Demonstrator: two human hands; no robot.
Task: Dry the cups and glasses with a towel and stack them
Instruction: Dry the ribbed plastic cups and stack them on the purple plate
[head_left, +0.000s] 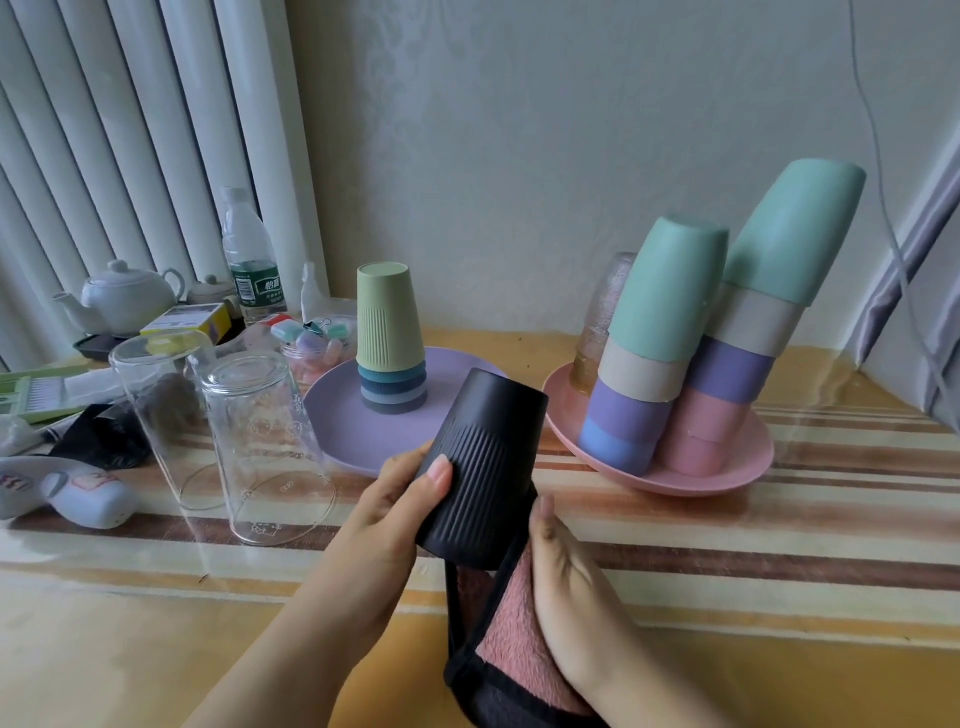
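Evidently to dry its inside, the left hand (400, 499) grips the tilted black ribbed cup (480, 467) while the right hand (558, 561), fingers hidden, pushes the pink towel (514, 649) into its mouth

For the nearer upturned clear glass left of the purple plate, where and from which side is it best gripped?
Grip the nearer clear glass round its mid wall, probably from the front-right: it stands mouth-down, the second glass crowds its rear left, and the purple plate lies low to its right.

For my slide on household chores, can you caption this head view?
Left hand holds a black ribbed cup while the right hand works a pink towel at its mouth.
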